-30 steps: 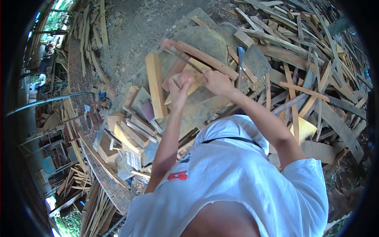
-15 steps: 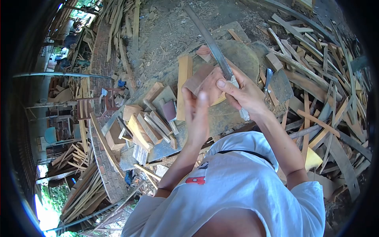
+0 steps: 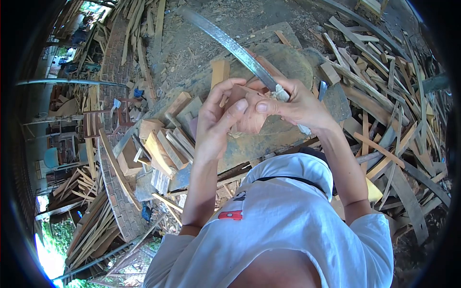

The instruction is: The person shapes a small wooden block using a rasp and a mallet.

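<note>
A reddish wooden block (image 3: 248, 120) is held between both hands above the work surface. My left hand (image 3: 218, 115) wraps round its left side, thumb on the near face. My right hand (image 3: 295, 106) grips the whitish wrapped handle of a long metal blade (image 3: 230, 45), with its thumb pressing on the block. The blade slants away toward the upper left, behind the block. Below my right hand, the white end of the handle shows. Another wooden block (image 3: 220, 73) stands just beyond my left hand.
Wood pieces (image 3: 168, 149) lie in a group at the left of the stone-like work surface (image 3: 240, 151). A knife-like tool (image 3: 322, 90) is right of my right hand. Scrap wood (image 3: 379, 96) piles up at the right. A brick edge (image 3: 113, 192) runs along the left.
My left hand has closed round the block, which has turned and dropped slightly. The blade has swung, its far end moving left.
</note>
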{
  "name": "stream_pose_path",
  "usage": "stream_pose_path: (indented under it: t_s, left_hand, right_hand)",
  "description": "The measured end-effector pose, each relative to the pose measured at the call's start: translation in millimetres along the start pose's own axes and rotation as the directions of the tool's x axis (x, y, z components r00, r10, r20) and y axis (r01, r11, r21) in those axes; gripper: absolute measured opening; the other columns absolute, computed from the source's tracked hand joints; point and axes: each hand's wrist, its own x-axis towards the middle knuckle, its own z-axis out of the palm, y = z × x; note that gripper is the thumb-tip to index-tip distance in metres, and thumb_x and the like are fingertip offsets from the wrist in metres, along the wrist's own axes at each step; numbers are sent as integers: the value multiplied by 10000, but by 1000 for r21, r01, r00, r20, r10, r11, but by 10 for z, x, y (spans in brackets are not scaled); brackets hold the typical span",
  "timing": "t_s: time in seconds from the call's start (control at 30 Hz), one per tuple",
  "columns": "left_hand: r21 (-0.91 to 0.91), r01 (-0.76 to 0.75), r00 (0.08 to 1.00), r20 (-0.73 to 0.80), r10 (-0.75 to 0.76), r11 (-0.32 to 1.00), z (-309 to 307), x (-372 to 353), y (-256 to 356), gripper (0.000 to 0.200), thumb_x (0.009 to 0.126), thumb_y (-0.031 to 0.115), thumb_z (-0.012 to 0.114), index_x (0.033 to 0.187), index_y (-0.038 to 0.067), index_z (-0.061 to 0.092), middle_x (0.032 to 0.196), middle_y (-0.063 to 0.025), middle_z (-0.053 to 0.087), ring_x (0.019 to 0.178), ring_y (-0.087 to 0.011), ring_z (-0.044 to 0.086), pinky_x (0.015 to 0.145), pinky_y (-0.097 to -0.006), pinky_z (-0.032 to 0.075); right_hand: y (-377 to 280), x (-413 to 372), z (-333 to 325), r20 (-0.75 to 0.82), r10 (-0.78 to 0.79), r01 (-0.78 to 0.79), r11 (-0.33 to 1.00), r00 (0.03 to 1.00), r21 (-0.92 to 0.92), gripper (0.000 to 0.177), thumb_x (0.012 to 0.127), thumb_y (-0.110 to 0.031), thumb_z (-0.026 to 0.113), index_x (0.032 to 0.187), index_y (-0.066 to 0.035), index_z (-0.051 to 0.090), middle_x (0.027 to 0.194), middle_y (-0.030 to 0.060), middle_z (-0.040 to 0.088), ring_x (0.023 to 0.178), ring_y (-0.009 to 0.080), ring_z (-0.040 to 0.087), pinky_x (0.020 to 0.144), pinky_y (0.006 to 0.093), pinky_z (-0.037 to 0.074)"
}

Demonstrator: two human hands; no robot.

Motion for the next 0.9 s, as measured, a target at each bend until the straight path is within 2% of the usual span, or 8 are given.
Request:
stream_pose_path:
  t_s: [0.07,0.2,0.3,0.33,0.57,0.63,0.77,0.9]
  left_hand:
    - [-49,2,1000,-23,-3,999,-19,32,-94,323,879,111,602,1187,50,522,1012,-36,569,982,-112,538,858,-269,428]
    - [-327,-73,977,-215,1,942,-25,99,-485,198,922,145,567,1102,68,534,1014,-20,553,970,-105,536,867,-290,445]
    - [-446,-182,918,-396,-11,876,-9,147,-697,179,943,176,544,1092,82,513,1059,-16,529,997,-110,525,893,-306,446]
    - [-471,-234,886,-464,-13,851,-1,152,-740,190,948,191,537,1105,90,497,1083,-17,515,1020,-112,515,913,-312,441]
    - [-323,-203,939,-331,90,924,-46,131,-820,309,917,146,587,1177,97,429,1221,-56,479,1167,-132,441,988,-313,389]
    - [-241,-35,975,-221,-20,970,-147,157,-920,417,888,129,628,1235,76,403,1243,-82,492,1162,-160,469,993,-326,385]
    - [-296,92,979,-145,-140,951,-241,257,-1394,559,862,112,656,1316,24,344,1258,-116,508,1136,-186,507,1009,-336,373]
    - [102,175,958,-247,-146,979,-326,375,-1827,641,901,193,601,1370,-64,247,1311,-169,487,1147,-222,516,1029,-334,343]
  right_hand:
    - [-37,36,-7,65,36,-41,996,997,84,434,746,-362,760,1066,-82,674,1422,262,251,563,82,564,436,204,402]
    - [149,124,83,11,85,-85,996,996,38,440,765,-361,747,1074,-62,652,1254,226,469,529,58,529,416,196,371]
    - [222,118,189,-33,208,-193,948,978,254,427,809,-326,720,1097,-40,589,681,-12,550,438,13,394,375,177,262]
    - [256,117,188,-35,211,-196,947,977,254,427,809,-326,720,1097,-40,589,681,-12,550,438,13,394,375,177,262]
    - [629,164,112,122,223,-254,850,967,461,380,839,-281,691,1117,-44,586,647,-38,518,402,10,339,370,183,224]
    - [728,202,84,122,225,-256,843,967,473,368,848,-271,681,1122,-44,585,654,-34,518,401,6,331,373,181,220]
    - [932,298,70,-57,201,-204,977,978,-54,382,891,-346,605,1120,-42,573,593,-4,508,429,63,436,394,216,316]
    - [1220,240,17,-243,100,-238,727,965,-645,382,901,-357,521,999,5,593,736,178,626,667,280,628,570,381,491]
